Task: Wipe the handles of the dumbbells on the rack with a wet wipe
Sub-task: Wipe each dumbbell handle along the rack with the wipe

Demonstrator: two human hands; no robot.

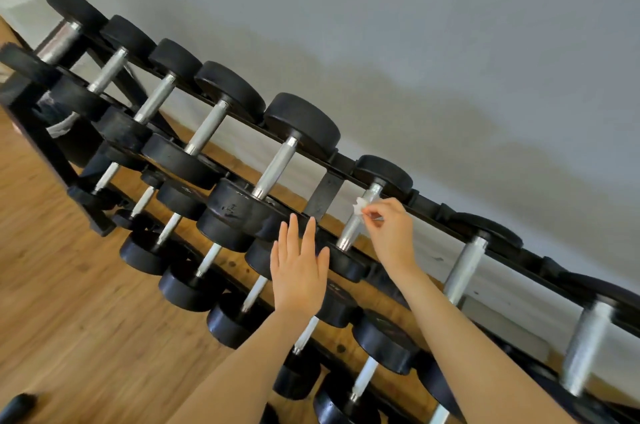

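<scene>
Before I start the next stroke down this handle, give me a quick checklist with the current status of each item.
1. Wet wipe in grip: ok, pinched by the right hand.
2. Wipe touching the handle: ok, at its upper end.
3. Stroke path down the handle: ok, bare metal shows below the wipe.
4. Left hand out of the way: ok, open and flat, left of that handle.
5. Dumbbell seated on the rack: ok, both heads on the rails.
6. Wipe still damp: cannot tell.

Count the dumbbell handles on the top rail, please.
8, from far left to right: under the wipe. More may lie outside the frame.
</scene>
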